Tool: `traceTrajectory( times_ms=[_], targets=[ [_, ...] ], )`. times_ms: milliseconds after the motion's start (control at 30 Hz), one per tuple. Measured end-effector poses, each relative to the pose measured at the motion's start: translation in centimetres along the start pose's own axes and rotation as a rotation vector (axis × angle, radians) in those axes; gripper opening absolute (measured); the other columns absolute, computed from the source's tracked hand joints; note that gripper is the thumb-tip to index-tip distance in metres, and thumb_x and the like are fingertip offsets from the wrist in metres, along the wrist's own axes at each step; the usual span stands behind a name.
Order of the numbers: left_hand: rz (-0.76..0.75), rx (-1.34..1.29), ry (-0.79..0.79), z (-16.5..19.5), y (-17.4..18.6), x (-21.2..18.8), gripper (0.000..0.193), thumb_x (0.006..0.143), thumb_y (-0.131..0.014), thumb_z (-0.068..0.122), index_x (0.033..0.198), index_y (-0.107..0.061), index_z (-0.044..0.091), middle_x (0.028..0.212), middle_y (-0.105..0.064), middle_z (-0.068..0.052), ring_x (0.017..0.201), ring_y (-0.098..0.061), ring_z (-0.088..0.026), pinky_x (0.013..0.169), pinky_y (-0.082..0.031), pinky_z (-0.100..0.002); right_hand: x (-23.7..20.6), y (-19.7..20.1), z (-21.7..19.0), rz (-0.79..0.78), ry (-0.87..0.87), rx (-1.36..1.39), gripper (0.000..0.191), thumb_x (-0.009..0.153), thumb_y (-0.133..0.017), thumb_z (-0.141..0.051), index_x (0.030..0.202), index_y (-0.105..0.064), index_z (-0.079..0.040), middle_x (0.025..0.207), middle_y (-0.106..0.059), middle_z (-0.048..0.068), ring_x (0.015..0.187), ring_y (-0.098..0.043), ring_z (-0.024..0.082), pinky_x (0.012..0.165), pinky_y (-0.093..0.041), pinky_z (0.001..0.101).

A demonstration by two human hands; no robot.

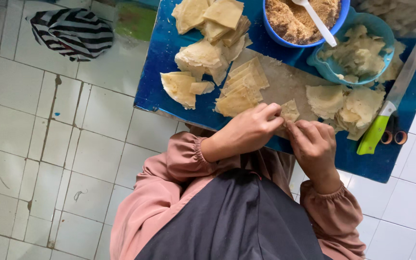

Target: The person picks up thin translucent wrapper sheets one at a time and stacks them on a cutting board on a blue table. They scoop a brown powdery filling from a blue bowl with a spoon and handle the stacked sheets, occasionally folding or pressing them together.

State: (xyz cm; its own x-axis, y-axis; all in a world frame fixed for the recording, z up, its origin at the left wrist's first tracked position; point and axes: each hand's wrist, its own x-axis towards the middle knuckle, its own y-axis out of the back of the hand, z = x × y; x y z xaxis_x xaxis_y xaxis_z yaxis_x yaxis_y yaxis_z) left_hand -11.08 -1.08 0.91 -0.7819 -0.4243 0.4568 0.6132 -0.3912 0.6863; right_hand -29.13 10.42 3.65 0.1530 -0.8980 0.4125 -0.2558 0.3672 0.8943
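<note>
Two bare hands are brought together over the near edge of the wooden cutting board (285, 84), and a small pale pastry wrapper piece (290, 111) is pinched between them. The left hand (246, 131) is closed on the piece from its left side, with thumb and forefinger pressed to its edge; the right hand (315, 144) is closed on it from below and to the right, fingertips touching the same piece. The piece is held just above the board's near edge, touching both hands.

On the board's left part a stack of cut wrapper triangles (241, 89) is laid, and just beyond the board's left edge more folded wrappers (188, 84) are spread on the blue table (164, 53). Across the board's right end a heap of crumpled wrappers (352, 106) is piled. Right of the board a knife with a green handle (376, 132) is laid, blade pointing away from the person. Beyond the board's far edge a blue bowl of brown crumbly filling (290, 19) is set with a white spoon (316, 19) in it, and next to it a teal bowl of wrapper scraps (362, 53). Far left of the board a striped cloth (71, 31) is seen on the tiled floor (49, 144)
</note>
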Motion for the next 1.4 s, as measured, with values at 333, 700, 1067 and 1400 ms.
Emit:
traceTrajectory(
  times_ms=[333,700,1067,1400],
  targets=[
    [-0.007,0.111,-0.053,-0.6,-0.8,1.0,0.015,0.085,-0.065,0.010,0.100,-0.062,0.007,0.101,-0.059,-0.009,0.097,-0.065,-0.027,0.081,-0.056,-0.037,-0.3,-1.2,-0.3,0.101,-0.453,0.466,0.012,0.092,-0.077,0.002,0.101,-0.069,0.000,0.103,-0.064,0.014,0.092,-0.064,0.029,0.077,-0.051,0.0359],
    [0.028,0.003,0.011,-0.7,-1.3,1.2,0.023,0.090,-0.067,0.011,0.111,-0.060,0.009,0.093,-0.057,-0.009,0.090,-0.064,-0.029,0.076,-0.054,-0.039,-0.4,-1.0,-0.7,0.107,-0.396,0.412,0.017,0.098,-0.068,0.006,0.114,-0.071,0.001,0.110,-0.065,0.016,0.101,-0.063,0.032,0.087,-0.052,0.0379],
    [0.039,-0.057,0.128,-1.6,-3.0,2.0,0.014,0.088,-0.070,0.018,0.091,-0.060,0.009,0.091,-0.058,-0.011,0.090,-0.063,-0.034,0.076,-0.054,-0.043,0.1,-0.8,-1.1,0.090,-0.461,0.482,0.013,0.095,-0.071,0.002,0.107,-0.069,-0.003,0.107,-0.067,0.012,0.097,-0.065,0.030,0.085,-0.051,0.0378],
    [0.011,0.014,0.061,-1.1,-1.7,1.4,0.008,0.089,-0.067,0.015,0.089,-0.061,0.010,0.093,-0.057,-0.010,0.091,-0.064,-0.030,0.075,-0.055,-0.040,0.5,-1.1,-0.1,0.013,-0.484,0.415,0.007,0.096,-0.074,0.000,0.099,-0.068,-0.002,0.097,-0.063,0.013,0.092,-0.061,0.032,0.081,-0.048,0.0405]
  ],
)
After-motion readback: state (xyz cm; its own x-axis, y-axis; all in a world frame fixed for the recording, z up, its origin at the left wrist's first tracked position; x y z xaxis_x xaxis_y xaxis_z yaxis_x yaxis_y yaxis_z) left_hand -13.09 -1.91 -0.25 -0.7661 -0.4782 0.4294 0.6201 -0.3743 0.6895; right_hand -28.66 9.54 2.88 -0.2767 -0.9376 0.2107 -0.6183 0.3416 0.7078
